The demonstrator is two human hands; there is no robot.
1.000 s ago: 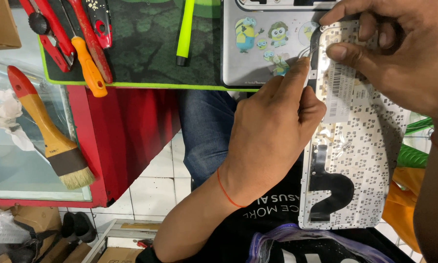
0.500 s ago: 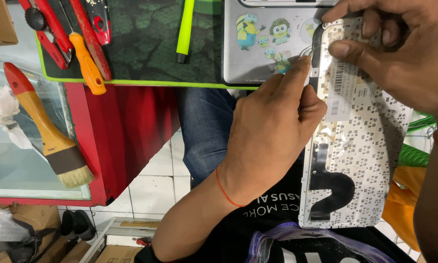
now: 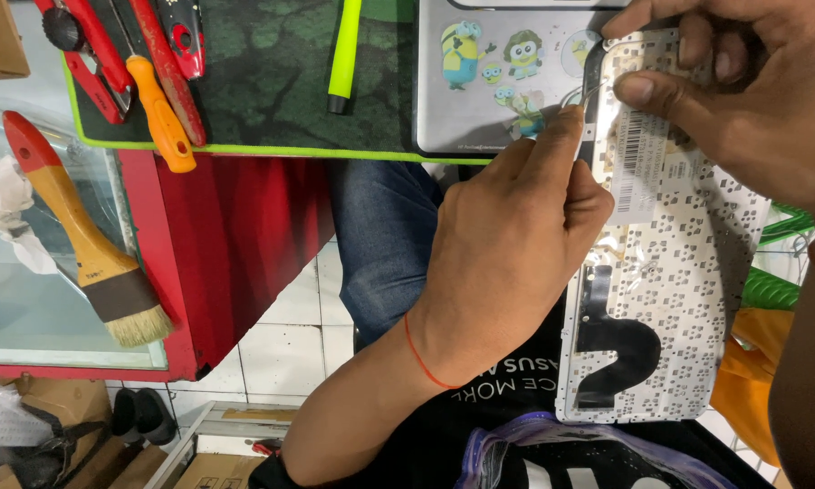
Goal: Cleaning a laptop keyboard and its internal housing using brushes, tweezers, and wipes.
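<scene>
Barely anything moved: left hand point(image 3: 516, 244) still pinches thin tweezers point(image 3: 589, 93) at the upside-down silver laptop keyboard point(image 3: 670, 272), right hand point(image 3: 743, 81) gripping its top.

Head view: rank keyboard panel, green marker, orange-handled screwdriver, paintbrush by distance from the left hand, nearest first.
1. Keyboard panel, touching the left hand, on its right.
2. Green marker, upper left on the mat.
3. Orange-handled screwdriver, farther left.
4. Paintbrush, far left on the glass.

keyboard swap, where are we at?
Done: the keyboard is out of the laptop, turned metal back up over the lap. In hand: the right hand holds its top edge; the left hand works a thin tool at its top corner. Left: the laptop lies shut on the mat.
</scene>
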